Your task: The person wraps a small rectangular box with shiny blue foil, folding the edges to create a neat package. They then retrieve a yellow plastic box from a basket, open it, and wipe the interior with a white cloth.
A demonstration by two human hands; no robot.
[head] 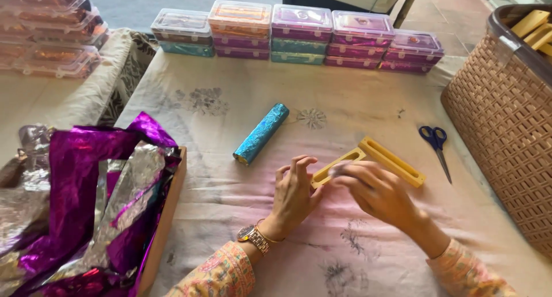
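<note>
Left hand (294,193) with fingers spread beside a yellow frame (335,166), right hand (374,190) its grip pinching that frame, second frame (392,161) touching, bare surface (345,110) beyond, blue roll (261,133) left, scissors (436,144) right, basket (506,130) at right edge, boxes (299,35) along far edge.

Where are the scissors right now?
In the head view, the blue-handled scissors lie on the tablecloth at the right, between the yellow wooden mould and the woven basket.
</note>
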